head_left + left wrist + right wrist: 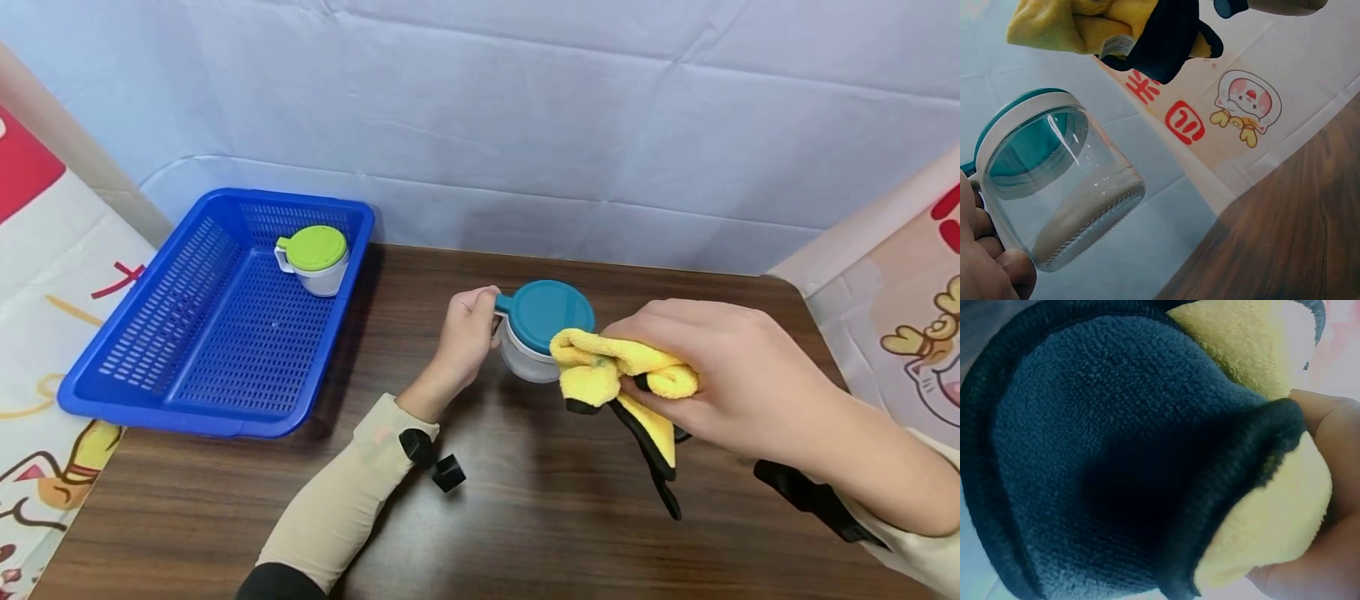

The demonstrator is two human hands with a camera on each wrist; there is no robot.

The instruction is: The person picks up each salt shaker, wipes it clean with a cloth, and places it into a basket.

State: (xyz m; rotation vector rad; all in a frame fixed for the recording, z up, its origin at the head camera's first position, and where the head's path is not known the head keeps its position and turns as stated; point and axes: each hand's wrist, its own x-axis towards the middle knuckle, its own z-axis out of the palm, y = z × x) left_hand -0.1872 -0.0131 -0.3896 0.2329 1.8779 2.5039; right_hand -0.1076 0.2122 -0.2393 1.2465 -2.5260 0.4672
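Note:
My left hand (pixel 467 332) grips the handle of a clear glass seasoning jar (pixel 1066 181) with a teal lid (pixel 551 315) and a white collar. In the left wrist view the jar is tilted, and pale grainy contents lie along its bottom. A bunched yellow cloth (pixel 626 371) with dark edging is pinched between the thumb and fingers of my right hand (pixel 720 379), at the jar's right side. Dark backing of the cloth (pixel 1110 444) fills most of the right wrist view. In the head view the cloth overlaps the lid's lower right edge.
A blue perforated basket (pixel 300 421) stands at the left of the brown wooden table (pixel 517 533). Inside its back right corner sits another jar with a lime green lid (pixel 317 248). Pale cloth sheeting (pixel 480 108) hangs behind the table, with printed sheets at both sides.

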